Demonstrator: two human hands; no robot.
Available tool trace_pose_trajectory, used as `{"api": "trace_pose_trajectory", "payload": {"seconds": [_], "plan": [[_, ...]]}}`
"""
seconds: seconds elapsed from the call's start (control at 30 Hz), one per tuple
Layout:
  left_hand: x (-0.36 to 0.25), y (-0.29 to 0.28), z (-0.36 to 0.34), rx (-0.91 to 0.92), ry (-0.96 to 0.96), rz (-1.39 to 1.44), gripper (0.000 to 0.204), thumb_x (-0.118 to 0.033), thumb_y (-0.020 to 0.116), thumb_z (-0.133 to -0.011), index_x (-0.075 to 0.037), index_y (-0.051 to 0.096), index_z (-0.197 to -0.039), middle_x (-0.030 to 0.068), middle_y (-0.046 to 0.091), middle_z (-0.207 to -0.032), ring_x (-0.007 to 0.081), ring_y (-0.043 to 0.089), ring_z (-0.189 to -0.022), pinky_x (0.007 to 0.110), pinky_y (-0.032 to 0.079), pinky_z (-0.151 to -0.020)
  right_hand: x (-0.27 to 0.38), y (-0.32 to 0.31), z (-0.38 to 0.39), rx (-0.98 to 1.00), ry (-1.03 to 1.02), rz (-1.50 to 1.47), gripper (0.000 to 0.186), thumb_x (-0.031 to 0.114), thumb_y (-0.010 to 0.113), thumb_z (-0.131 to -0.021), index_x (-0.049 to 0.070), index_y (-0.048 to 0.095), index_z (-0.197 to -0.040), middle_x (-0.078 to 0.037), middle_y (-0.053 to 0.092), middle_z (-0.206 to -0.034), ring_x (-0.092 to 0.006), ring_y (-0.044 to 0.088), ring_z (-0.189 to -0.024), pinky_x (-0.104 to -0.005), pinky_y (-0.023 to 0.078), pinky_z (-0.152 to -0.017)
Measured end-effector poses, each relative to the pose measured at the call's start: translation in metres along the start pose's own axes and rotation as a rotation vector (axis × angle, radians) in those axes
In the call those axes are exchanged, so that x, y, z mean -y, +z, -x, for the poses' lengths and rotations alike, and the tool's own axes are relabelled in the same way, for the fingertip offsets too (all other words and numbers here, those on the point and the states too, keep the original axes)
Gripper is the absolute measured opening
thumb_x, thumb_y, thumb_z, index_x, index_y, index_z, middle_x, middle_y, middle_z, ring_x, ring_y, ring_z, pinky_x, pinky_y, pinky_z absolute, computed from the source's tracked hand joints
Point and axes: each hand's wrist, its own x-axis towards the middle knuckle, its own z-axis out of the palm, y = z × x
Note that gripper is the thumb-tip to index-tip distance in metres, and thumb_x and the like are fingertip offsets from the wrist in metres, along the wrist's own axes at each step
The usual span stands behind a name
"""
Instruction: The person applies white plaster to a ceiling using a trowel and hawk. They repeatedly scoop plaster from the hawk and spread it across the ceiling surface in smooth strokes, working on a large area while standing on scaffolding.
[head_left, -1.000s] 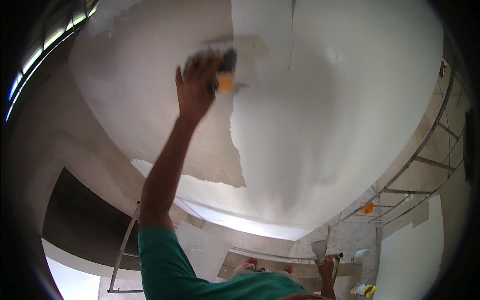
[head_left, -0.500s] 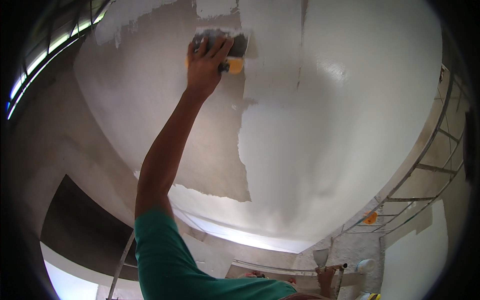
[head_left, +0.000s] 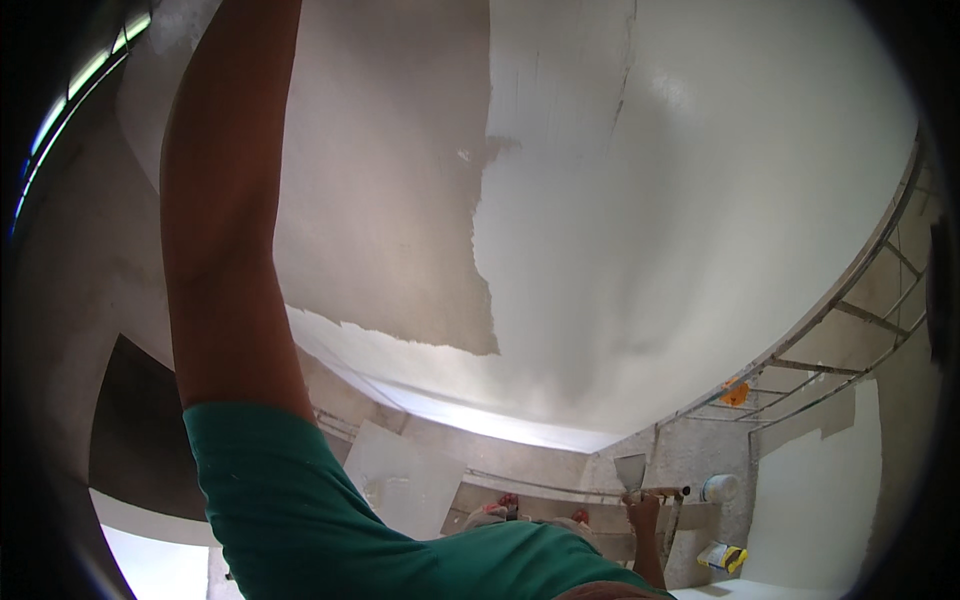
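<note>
The left hand is beyond view, its state impossible to tell, while the right hand [head_left: 643, 511] grips a scraper [head_left: 630, 471] blade-up above itself, perhaps keeping the edge off the adjacent pipe [head_left: 668, 491]

Cloth sleeve [head_left: 275, 490]; glossy coating [head_left: 680, 220]

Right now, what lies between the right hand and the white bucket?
In the head view, a pipe end appears between the right hand and the white bucket.

No readable lettering or signs
</note>
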Motion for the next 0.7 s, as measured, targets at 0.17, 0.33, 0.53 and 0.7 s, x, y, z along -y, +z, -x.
{"api": "trace_pose_trajectory", "payload": {"seconds": [0.17,0.33,0.53,0.7], "plan": [[-0.008,0.082,0.101,-0.211,0.260,-0.035,0.051,0.003,0.051,-0.078,-0.014,0.057,-0.125,0.0137,0.061,-0.121,0.0316,0.057,-0.111,0.041,0.046,-0.092,0.001,-0.016,0.000,0.036,-0.027,0.064,0.036,0.028,0.079,-0.069,-0.005,0.063,-0.069,-0.023,0.063,-0.072,-0.0374,0.063,-0.068,-0.0464,0.046,-0.065],[-0.103,0.193,0.296,-0.069,-0.025,-0.060,0.072,-0.007,0.066,-0.076,-0.032,0.042,-0.139,0.0020,0.045,-0.140,0.0364,0.042,-0.128,0.062,0.029,-0.102,-0.025,-0.025,-0.008,-0.038,-0.001,0.189,0.039,0.030,0.079,-0.069,-0.005,0.063,-0.071,-0.025,0.063,-0.074,-0.0392,0.062,-0.069,-0.0458,0.046,-0.064],[-0.130,0.181,0.412,0.176,-0.109,0.090,0.066,-0.006,0.065,-0.076,-0.029,0.048,-0.135,0.0020,0.043,-0.143,0.0380,0.039,-0.131,0.062,0.021,-0.106,-0.001,-0.038,0.009,-0.036,-0.056,0.195,0.037,0.028,0.078,-0.070,-0.004,0.065,-0.083,-0.020,0.064,-0.070,-0.0383,0.063,-0.068,-0.0419,0.048,-0.064],[-0.089,0.098,0.261,-0.008,-0.025,-0.027,0.069,-0.003,0.066,-0.072,-0.028,0.050,-0.134,0.0007,0.054,-0.133,0.0353,0.046,-0.124,0.056,0.027,-0.105,-0.048,-0.013,-0.002,-0.204,-0.201,0.171,0.035,0.027,0.077,-0.068,-0.004,0.064,-0.076,-0.020,0.062,-0.064,-0.0351,0.060,-0.058,-0.0440,0.047,-0.059]]}}
